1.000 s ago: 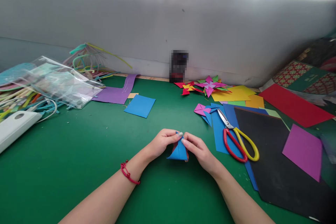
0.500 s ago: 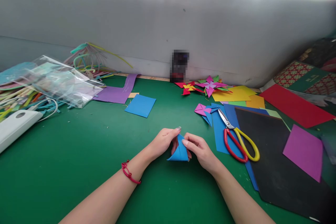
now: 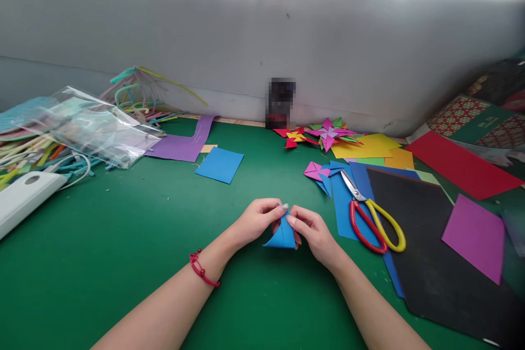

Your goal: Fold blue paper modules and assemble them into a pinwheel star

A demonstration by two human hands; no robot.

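A small folded piece of blue paper (image 3: 283, 236), with a red side partly showing, stands as a pointed shape on the green table (image 3: 123, 240). My left hand (image 3: 256, 220) pinches its top from the left, fingers closed. My right hand (image 3: 314, 232) pinches the same tip from the right. A red string bracelet circles my left wrist.
Red and yellow scissors (image 3: 371, 216) lie on blue paper right of my hands, beside a black sheet (image 3: 435, 251) and a purple square (image 3: 473, 235). Folded paper stars (image 3: 326, 135) sit by the wall. A blue square (image 3: 219, 165), a plastic bag (image 3: 88, 128) and a white box (image 3: 22, 199) lie left.
My fingertips have drawn together again on the tip of the blue paper after spreading slightly half a second ago. The folded shape stays in place.
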